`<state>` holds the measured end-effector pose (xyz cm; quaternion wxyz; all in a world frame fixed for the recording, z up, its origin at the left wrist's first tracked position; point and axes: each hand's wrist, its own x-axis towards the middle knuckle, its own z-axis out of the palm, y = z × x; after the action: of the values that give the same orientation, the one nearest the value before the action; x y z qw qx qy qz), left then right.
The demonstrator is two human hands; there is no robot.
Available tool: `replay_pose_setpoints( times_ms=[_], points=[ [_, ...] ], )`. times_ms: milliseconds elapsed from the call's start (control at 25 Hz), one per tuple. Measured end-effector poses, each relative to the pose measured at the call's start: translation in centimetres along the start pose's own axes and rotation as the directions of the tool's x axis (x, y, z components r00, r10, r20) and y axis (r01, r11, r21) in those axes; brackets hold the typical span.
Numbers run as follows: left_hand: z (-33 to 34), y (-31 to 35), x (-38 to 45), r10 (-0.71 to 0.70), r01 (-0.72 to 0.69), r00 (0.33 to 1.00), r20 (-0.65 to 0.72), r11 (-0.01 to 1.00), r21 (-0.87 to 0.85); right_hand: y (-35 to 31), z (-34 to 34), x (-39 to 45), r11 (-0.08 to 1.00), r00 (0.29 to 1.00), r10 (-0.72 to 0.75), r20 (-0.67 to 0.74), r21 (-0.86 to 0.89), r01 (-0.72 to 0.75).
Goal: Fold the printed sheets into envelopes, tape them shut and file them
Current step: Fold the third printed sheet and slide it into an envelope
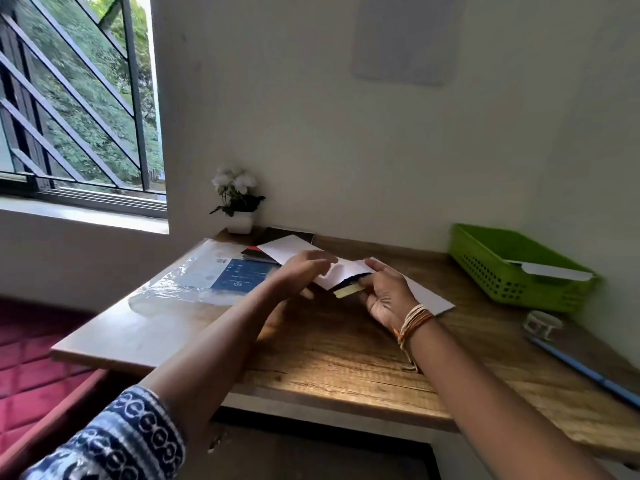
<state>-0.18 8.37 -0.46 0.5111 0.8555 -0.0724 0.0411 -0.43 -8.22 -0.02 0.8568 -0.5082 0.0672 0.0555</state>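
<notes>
Both hands meet over the middle of the wooden desk (346, 355). My left hand (301, 273) and my right hand (386, 294) hold a white folded envelope (341, 273) between them, lifted a little off the desk. My right hand also pinches a small yellowish strip (349, 291) at the envelope's lower edge, beside a dark patch. A white sheet (427, 294) lies under my right hand. Another white sheet (285, 247) lies behind my left hand. A green plastic basket (491, 268) at the right holds one white envelope (550, 270).
A tape roll (542, 323) and a blue pen (585, 370) lie near the desk's right edge. A clear plastic pack with a blue cover (221, 278) covers the left part. Dark booklets (287, 235) and a small white flower pot (239, 221) stand at the back by the wall.
</notes>
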Motion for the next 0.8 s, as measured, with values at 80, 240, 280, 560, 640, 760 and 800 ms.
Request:
replay_pose_setpoints(
  times_ms=[80,240,280,560,640,760,800],
  points=[
    [0.6,0.0,-0.2,0.038,-0.041,0.999,0.032,0.994,0.097,0.4,-0.3,-0.1,0.981,0.997,-0.069,-0.018,-0.185,0.064],
    [1.2,-0.1,-0.5,0.143,-0.137,0.99,0.014,0.909,0.394,1.0,-0.7,0.3,0.556,0.902,-0.425,0.078,-0.764,0.328],
    [1.3,0.1,-0.6,0.181,-0.16,0.983,-0.009,0.888,0.431,0.9,-0.7,0.2,0.501,0.878,-0.469,0.098,-0.789,0.356],
    [0.7,-0.1,-0.4,0.299,-0.227,0.951,-0.076,0.845,0.485,0.8,-0.9,0.5,0.46,0.897,-0.437,0.064,-0.841,0.285],
    [0.9,0.1,-0.6,0.321,-0.236,0.944,-0.07,0.812,0.534,0.8,-1.0,0.6,0.411,0.896,-0.442,0.048,-0.877,0.25],
    [1.3,0.3,-0.7,0.397,-0.258,0.91,-0.12,0.769,0.585,0.7,-1.2,0.4,0.307,0.899,-0.435,0.054,-0.93,0.204],
    [1.5,0.3,-0.7,0.423,-0.272,0.897,-0.126,0.755,0.597,0.6,-1.2,0.2,0.271,0.898,-0.434,0.066,-0.942,0.2]
  ],
)
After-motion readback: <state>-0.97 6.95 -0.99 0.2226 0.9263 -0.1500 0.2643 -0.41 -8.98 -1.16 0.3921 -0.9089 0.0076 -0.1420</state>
